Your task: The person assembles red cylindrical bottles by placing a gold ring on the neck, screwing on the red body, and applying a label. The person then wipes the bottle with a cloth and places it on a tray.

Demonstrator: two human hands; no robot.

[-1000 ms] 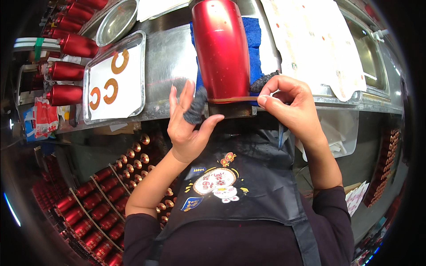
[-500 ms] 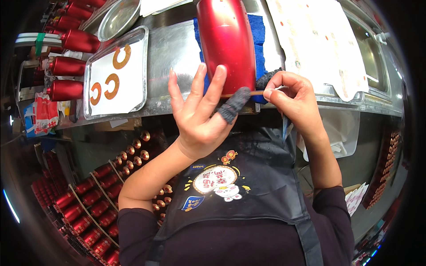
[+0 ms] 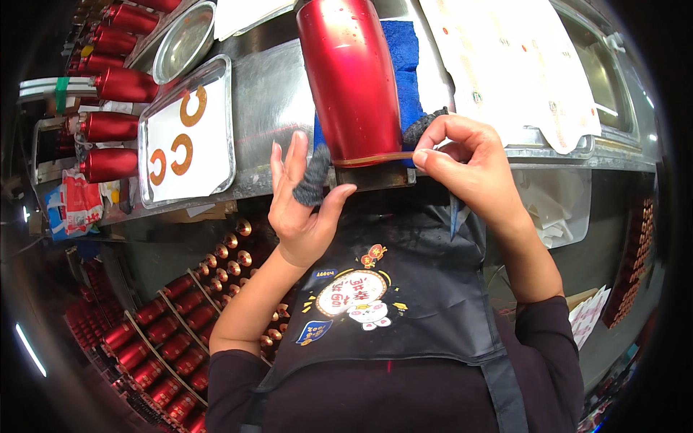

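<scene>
Brown strip (image 3: 393,156) pinched at the red bottle's (image 3: 350,79) near rim!
Here at the bench edge (image 3: 249,180), the left hand (image 3: 297,224) spreads wide, grasping nothing, its dark-sleeved finger (image 3: 312,180) just beside the rim, contact unclear; the right hand (image 3: 462,162) pinches the strip's end, thumb against finger. The bottle stretches away between these 2 on blue cloth (image 3: 406,79), bare metal (image 3: 271,94) running leftward to a tray (image 3: 232,144) carrying 3 C-shaped pieces (image 3: 182,154).
</scene>
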